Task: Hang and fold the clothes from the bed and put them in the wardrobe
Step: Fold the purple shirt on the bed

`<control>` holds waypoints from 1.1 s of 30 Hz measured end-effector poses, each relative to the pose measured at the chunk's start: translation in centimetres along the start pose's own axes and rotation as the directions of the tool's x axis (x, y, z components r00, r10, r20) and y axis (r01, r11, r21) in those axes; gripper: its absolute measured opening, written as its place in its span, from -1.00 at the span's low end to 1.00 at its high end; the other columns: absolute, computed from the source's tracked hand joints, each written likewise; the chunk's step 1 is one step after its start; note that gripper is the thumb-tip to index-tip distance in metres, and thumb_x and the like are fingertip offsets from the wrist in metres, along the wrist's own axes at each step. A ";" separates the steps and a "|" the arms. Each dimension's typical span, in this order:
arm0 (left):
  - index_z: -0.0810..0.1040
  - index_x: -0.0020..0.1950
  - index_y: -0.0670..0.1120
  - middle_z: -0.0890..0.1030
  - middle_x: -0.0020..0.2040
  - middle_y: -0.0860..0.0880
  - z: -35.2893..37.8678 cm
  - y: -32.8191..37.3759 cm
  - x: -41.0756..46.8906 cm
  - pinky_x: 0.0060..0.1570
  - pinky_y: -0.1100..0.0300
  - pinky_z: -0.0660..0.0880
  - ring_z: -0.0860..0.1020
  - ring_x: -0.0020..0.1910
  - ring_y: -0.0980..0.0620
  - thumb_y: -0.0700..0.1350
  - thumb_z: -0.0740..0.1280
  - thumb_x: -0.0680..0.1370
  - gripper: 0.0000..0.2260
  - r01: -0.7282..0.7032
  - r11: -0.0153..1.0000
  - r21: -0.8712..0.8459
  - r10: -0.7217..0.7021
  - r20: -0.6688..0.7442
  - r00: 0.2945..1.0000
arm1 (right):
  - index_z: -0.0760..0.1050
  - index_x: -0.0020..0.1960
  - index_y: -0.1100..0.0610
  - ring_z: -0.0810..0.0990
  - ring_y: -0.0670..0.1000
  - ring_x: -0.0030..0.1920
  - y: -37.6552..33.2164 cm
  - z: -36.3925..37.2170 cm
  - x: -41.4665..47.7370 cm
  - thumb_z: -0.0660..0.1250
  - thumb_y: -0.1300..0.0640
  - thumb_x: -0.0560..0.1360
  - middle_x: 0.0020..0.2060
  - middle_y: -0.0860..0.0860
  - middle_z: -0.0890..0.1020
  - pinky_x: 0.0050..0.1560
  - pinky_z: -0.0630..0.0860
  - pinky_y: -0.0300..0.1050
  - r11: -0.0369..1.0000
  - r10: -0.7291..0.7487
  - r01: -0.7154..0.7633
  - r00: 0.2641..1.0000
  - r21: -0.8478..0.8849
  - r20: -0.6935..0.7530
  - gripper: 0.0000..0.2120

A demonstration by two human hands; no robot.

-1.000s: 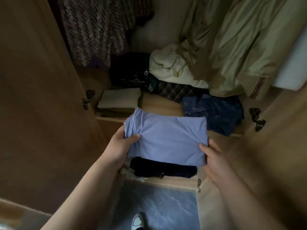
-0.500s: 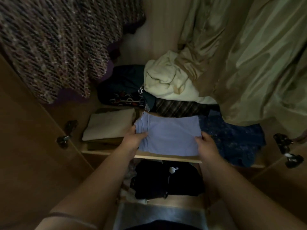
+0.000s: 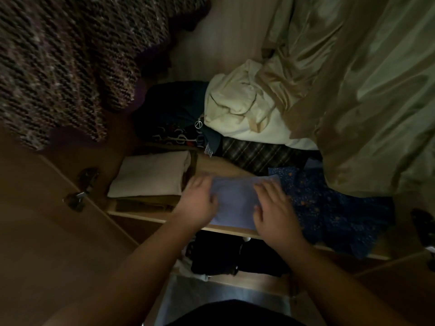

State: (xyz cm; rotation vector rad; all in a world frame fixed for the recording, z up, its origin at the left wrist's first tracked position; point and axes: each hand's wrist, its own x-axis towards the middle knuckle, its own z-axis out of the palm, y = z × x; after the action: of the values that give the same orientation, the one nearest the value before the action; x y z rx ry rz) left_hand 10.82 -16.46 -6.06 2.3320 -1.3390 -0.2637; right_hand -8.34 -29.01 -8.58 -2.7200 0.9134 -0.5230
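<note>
2 hands, 1 folded lilac top [image 3: 235, 203] on wardrobe shelf [image 3: 141, 218]. Left hand [image 3: 200, 204] & right hand [image 3: 275, 209] lie flat on it, fingers straight, apart, top showing btwn them. 1 beige folded pile [image 3: 150, 177] at its 9 o'clock, 1 navy dotted garment [image 3: 329, 208] at 3.

**Occlusion and crop notes**

Left hand [image 3: 197, 204]: fingers smeared by blur, outline unclear. With the right hand [image 3: 274, 209] it covers most of the folded lavender shirt [image 3: 235, 203], so the shirt's side edges are hidden. Plaid garment [image 3: 256, 156] mostly buried under cream bundle [image 3: 242, 109]. Black clothes [image 3: 219, 255] partly hidden behind shelf edge [image 3: 146, 218]. Green jacket [image 3: 364, 90] and knit garment [image 3: 58, 55] cropped by the frame. Pendant [image 3: 198, 124] marking too small to read.
</note>
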 end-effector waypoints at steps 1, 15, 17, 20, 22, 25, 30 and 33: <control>0.25 0.56 -0.10 0.29 0.54 -0.13 1.0 0.5 0.1 0.54 -0.04 0.06 0.13 0.57 -0.15 0.07 0.07 0.51 -0.39 -0.064 0.993 0.100 0.061 0.035 0.998 | 0.29 0.51 0.17 0.20 0.16 0.53 0.1 0.8 0.3 0.16 0.04 0.57 0.49 0.14 0.34 0.50 0.21 0.13 0.996 -0.038 0.041 0.998 -0.076 0.051 -0.47; -0.20 0.59 0.26 -0.16 0.64 0.06 6.6 -0.4 0.9 0.53 -0.19 -0.22 -0.26 0.59 0.01 0.28 -0.09 0.64 -0.45 -0.080 0.962 0.261 0.019 0.230 0.973 | 0.37 0.48 0.12 0.44 0.21 0.39 0.8 4.7 1.5 -0.01 -0.15 0.52 0.39 0.19 0.48 0.42 0.30 0.20 0.963 0.140 -0.079 0.963 -0.257 0.229 -0.37; -0.18 0.59 0.26 -0.15 0.64 0.07 6.3 -0.4 1.1 0.53 -0.20 -0.21 -0.25 0.60 0.02 0.27 -0.07 0.64 -0.45 -0.088 0.966 0.244 0.023 0.255 0.967 | 0.28 0.53 0.11 0.36 0.21 0.45 0.7 4.4 1.7 -0.09 -0.18 0.51 0.45 0.17 0.40 0.47 0.20 0.18 0.965 0.149 -0.081 0.952 -0.249 0.266 -0.32; -0.17 0.60 0.23 -0.15 0.64 0.06 5.8 -0.3 1.1 0.52 -0.20 -0.24 -0.27 0.59 0.01 0.26 -0.06 0.64 -0.45 -0.075 0.976 0.205 0.012 0.293 0.956 | 0.22 0.55 0.14 0.27 0.18 0.49 0.7 3.5 1.7 -0.17 -0.21 0.50 0.48 0.17 0.35 0.52 0.03 0.08 0.980 0.125 -0.072 0.949 -0.187 0.289 -0.26; -0.12 0.61 0.18 -0.13 0.65 0.02 5.1 0.0 0.8 0.52 -0.20 -0.25 -0.27 0.59 -0.03 0.24 -0.04 0.64 -0.44 -0.106 0.977 0.184 0.049 0.286 0.957 | 0.26 0.52 0.19 0.28 0.16 0.48 0.4 2.6 1.3 -0.14 -0.19 0.52 0.45 0.17 0.39 0.54 0.03 0.04 0.978 0.147 -0.101 0.955 -0.183 0.256 -0.29; -0.01 0.63 0.07 -0.06 0.65 0.00 3.8 0.7 0.1 0.54 -0.17 -0.19 -0.19 0.61 -0.05 0.16 0.00 0.66 -0.45 -0.198 0.960 0.197 0.152 0.226 0.962 | 0.18 0.56 0.15 0.15 0.11 0.55 -1.0 0.4 -0.9 0.00 -0.10 0.59 0.53 0.12 0.25 0.56 0.05 0.04 0.966 0.246 -0.224 0.951 -0.132 0.188 -0.39; 0.15 0.60 0.04 0.17 0.60 -0.06 2.7 1.9 -4.4 0.54 -0.12 0.07 0.03 0.59 -0.14 0.09 0.13 0.63 -0.46 -0.306 0.949 0.071 0.285 0.221 0.933 | 0.30 0.50 0.19 0.23 0.24 0.50 -4.1 -3.7 -9.0 0.17 0.00 0.54 0.48 0.19 0.33 0.52 0.18 0.11 0.935 0.355 -0.355 0.935 0.007 -0.016 -0.44; 0.14 0.59 0.09 0.14 0.61 -0.03 2.4 4.0 -9.1 0.55 -0.08 0.04 0.00 0.60 -0.11 0.05 0.16 0.64 -0.48 -0.398 0.916 0.057 0.374 0.239 0.896 | 0.23 0.53 0.12 0.22 0.22 0.49 -5.0 -4.7 -14.6 0.12 -0.08 0.55 0.49 0.15 0.31 0.49 0.21 0.12 0.893 0.448 -0.448 0.894 -0.035 0.001 -0.41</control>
State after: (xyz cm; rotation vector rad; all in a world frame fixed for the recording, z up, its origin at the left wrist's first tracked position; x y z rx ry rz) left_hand 2.14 -11.04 -6.85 2.0996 -1.9349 -0.3445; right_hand -18.44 -16.56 -6.51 -2.4112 1.5017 -0.4001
